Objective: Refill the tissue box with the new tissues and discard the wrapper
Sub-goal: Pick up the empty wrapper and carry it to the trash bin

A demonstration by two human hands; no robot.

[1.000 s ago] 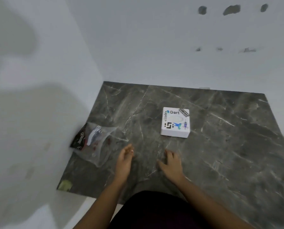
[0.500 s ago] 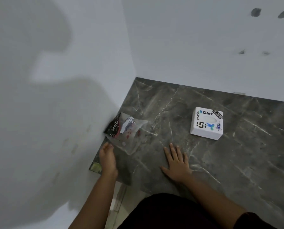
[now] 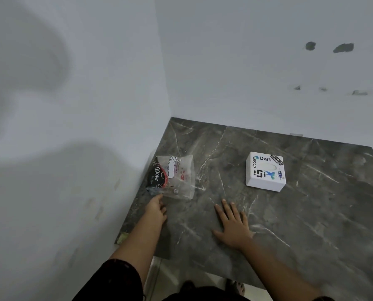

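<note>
At the tabletop's (image 3: 311, 224) left edge by the wall lies one clear wrapper (image 3: 176, 178), its near corner pinched by the left hand (image 3: 157, 208). One white tissue box (image 3: 266, 171) sits well apart. The right hand (image 3: 232, 224) lies spread flat.

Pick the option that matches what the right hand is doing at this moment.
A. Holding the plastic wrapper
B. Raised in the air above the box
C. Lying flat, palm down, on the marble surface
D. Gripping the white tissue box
C: the right hand lies with fingers spread on the marble surface, apart from the white tissue box, while the left hand is at the plastic wrapper.
</note>
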